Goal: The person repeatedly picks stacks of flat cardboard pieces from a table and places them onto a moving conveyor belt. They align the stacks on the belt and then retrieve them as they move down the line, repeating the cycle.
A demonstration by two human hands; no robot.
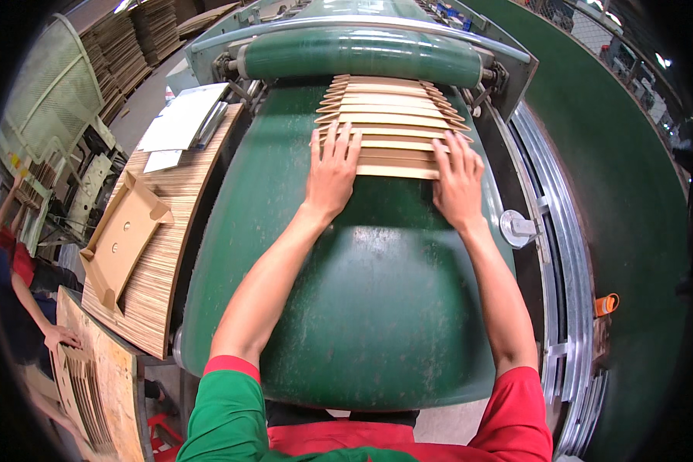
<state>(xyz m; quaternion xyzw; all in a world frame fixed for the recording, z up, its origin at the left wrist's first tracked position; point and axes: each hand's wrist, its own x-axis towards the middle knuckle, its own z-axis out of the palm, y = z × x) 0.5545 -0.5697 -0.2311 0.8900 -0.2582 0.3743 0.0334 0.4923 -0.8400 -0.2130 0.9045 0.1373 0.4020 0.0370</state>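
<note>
A row of overlapping folded cardboard blanks (396, 115) lies on the green conveyor belt (346, 308), its far end under the green roller (362, 58). My left hand (333, 171) rests on the left end of the nearest pieces. On the opposite end lies my right hand (459, 179). Both hands have fingers stretched forward and somewhat apart, touching the cardboard. Their thumbs are partly hidden, and what is under the palms does not show.
Left of the belt, a stack of flat cardboard (142, 285) carries an opened cardboard tray (127, 235) and white sheets (181, 119). At lower left, a co-worker's hand (60, 336) touches a wooden board (123, 385). Metal rails (550, 231) and an orange object (606, 305) are on the right.
</note>
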